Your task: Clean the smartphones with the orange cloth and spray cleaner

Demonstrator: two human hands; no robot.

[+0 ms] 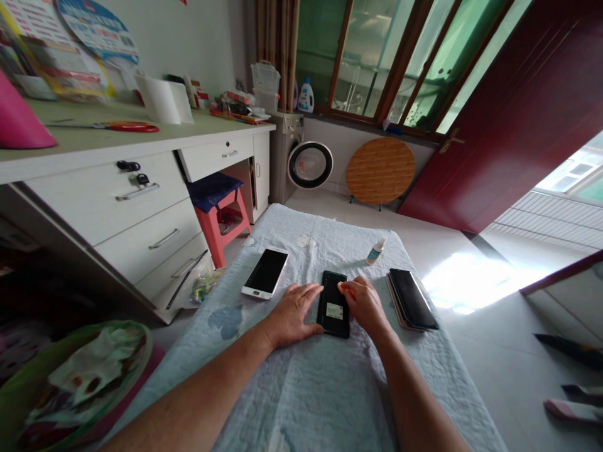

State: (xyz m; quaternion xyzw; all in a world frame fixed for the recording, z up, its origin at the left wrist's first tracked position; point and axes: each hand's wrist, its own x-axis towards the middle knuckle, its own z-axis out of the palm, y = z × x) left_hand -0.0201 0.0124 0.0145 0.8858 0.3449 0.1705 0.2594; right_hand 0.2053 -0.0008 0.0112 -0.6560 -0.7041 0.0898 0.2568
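Note:
A black phone (335, 323) with a pale label lies back up on the cloth-covered table (320, 395). My left hand (293, 314) touches its left edge with fingers apart and nothing held. Over its upper right part, my right hand (365, 302) pinches a small orange item (340, 287), too small to name, against the phone's back. A white phone (266, 273) with a dark screen lies to the left. On the right, a dark phone or case (413, 299) rests on another flat item. A small spray bottle (375, 251) stands behind my right hand.
Behind on the left is a desk (207, 129) with scissors (127, 127) and paper rolls. A stool (219, 210) stands beneath it. At the lower left is a waste bin (141, 376). Farther back are a washing machine (282, 135) with an open door and a round wooden board (380, 171).

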